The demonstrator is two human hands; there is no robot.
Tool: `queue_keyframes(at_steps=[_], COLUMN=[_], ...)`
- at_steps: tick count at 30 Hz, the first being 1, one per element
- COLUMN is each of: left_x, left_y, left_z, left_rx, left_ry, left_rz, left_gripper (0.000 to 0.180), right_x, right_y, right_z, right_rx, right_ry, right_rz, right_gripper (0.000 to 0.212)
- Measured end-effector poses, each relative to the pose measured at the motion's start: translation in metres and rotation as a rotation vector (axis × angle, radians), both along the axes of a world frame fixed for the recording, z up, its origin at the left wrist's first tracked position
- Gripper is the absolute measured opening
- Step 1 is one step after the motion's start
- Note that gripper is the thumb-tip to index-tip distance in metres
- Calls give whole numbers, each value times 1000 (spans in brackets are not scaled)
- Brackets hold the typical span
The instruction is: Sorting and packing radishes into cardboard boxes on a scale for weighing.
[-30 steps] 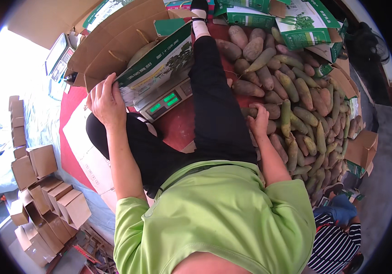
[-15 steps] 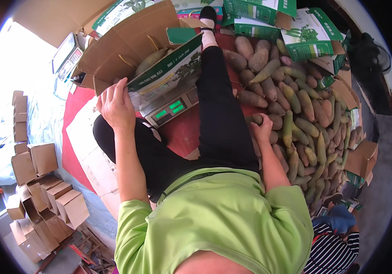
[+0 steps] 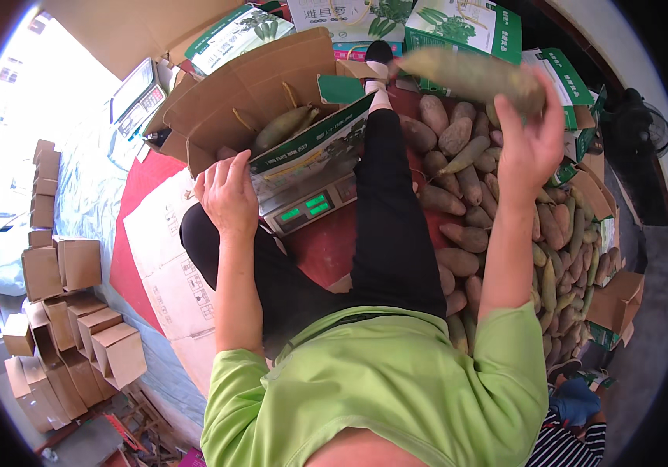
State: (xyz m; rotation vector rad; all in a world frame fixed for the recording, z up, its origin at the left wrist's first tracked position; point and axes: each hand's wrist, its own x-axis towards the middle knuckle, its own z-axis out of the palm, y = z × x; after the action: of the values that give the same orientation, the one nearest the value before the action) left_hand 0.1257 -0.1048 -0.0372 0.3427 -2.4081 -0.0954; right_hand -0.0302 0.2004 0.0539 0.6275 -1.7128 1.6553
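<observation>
My right hand (image 3: 534, 144) is raised over the far part of the radish pile, its fingers around one end of a large green radish (image 3: 466, 74). That radish is smeared by motion and points left. An open cardboard box (image 3: 217, 105) with a green printed side stands on a digital scale (image 3: 314, 208) with lit green displays. A few radishes (image 3: 281, 131) lie inside it; its near side hides part of them. My left hand (image 3: 229, 193) grips the near left corner of the box. To my right spreads a big heap of radishes (image 3: 470, 184).
Green and white printed boxes (image 3: 458, 31) stand along the far side. Another scale (image 3: 143, 109) sits behind the open box. Small brown boxes (image 3: 120, 350) are stacked at the left. A person in a striped shirt (image 3: 571, 444) is at the lower right. My legs flank the scale.
My right hand has lifted a radish from the heap and carried it up and away from me. My left hand stays at the box corner. The whole view has shifted slightly.
</observation>
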Motion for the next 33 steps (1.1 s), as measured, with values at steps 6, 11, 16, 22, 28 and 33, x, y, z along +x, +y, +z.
queue_keyframes(at_steps=[6, 11, 16, 22, 28, 33], left_x=[2, -1, 2, 2, -2, 0], left_y=[-1, 1, 0, -1, -3, -3], left_z=[0, -1, 0, -2, -5, -9], left_rx=[1, -18, -8, -21, -48, -77], left_ry=[-13, -23, -32, -20, 10, 6], left_rz=[2, 5, -1, -5, -53, -3], left_gripper=[17, 17, 19, 21, 26, 28], right_x=[-11, 1, 25, -12, -12, 67], right_y=[-102, -183, -217, -131, 26, 107], right_z=[43, 13, -21, -63, -191, -285], right_rx=[84, 407, 890, 391, 502, 747], right_ry=[297, 427, 340, 117, -484, -893], right_rz=[201, 101, 155, 201, -68, -96], right_gripper=[49, 42, 46, 23, 20, 20])
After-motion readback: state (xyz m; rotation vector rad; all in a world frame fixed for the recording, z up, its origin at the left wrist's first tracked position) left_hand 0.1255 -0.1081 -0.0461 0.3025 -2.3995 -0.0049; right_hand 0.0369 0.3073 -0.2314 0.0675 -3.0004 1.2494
